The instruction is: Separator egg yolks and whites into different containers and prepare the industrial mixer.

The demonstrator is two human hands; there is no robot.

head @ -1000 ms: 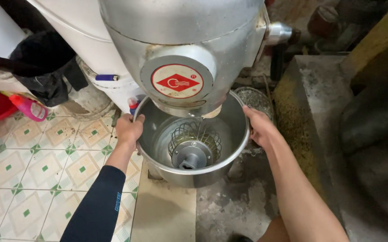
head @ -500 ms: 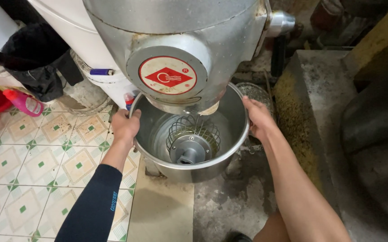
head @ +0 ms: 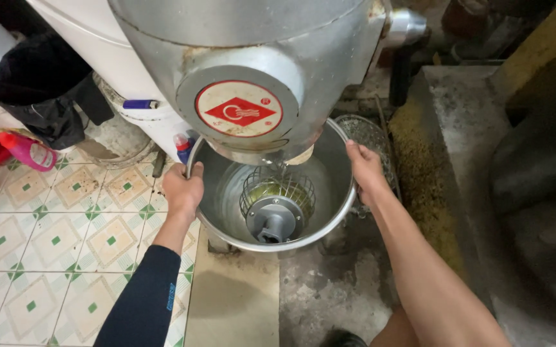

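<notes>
You gripped the bowl (head: pixel 332 193) rim, left hand (head: pixel 183 188) and right hand (head: pixel 364 168) fingers curled closed; whisk (head: pixel 276 200) lay loose inside, unmounted.

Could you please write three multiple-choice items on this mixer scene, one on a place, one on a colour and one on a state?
1. Where does the wire whisk lie?
A. on the tiled floor
B. inside the metal bowl
C. in the left hand

2. What colour is the diamond on the round badge of the mixer head?
A. red
B. blue
C. green

3. How do the hands meet the bowl?
A. both hang clear of it
B. only the right hand touches it
C. each grips the rim on its own side

Answers:
1 B, the whisk sits at the bottom of the bowl.
2 A, a red diamond shows on the white disc.
3 C, the left hand and the right hand each close on opposite sides of the rim.
</notes>
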